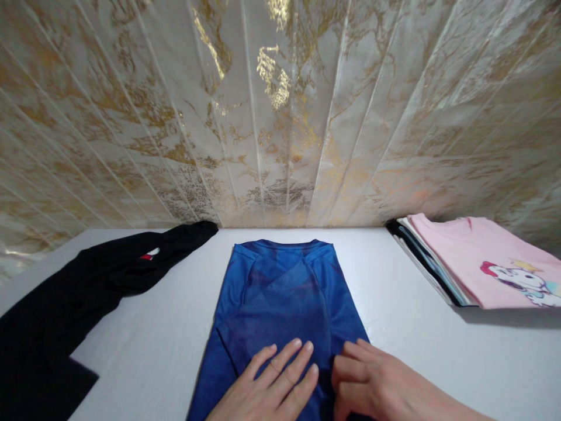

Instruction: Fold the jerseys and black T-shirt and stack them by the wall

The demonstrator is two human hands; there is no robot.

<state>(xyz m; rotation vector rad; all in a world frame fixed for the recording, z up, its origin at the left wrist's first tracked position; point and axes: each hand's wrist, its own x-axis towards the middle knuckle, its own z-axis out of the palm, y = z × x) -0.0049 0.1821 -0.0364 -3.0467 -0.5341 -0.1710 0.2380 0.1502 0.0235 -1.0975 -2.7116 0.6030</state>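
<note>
A blue shirt [280, 292] lies on the white table in front of me, its sides folded inward and its collar at the far end. My left hand [272, 383] rests flat on the lower middle of the shirt, fingers spread. At the shirt's right side, my right hand [366, 374] has its fingers curled and closed on the fabric; the fingertips are partly hidden. The shirt's near end runs out of view below my hands.
On the right stands a stack of folded clothes with a pink T-shirt [464, 251] with a cartoon print on top. A black garment [100, 280] lies loosely along the left. Behind the white table [421, 356] rises a gold-patterned curtain [280, 146].
</note>
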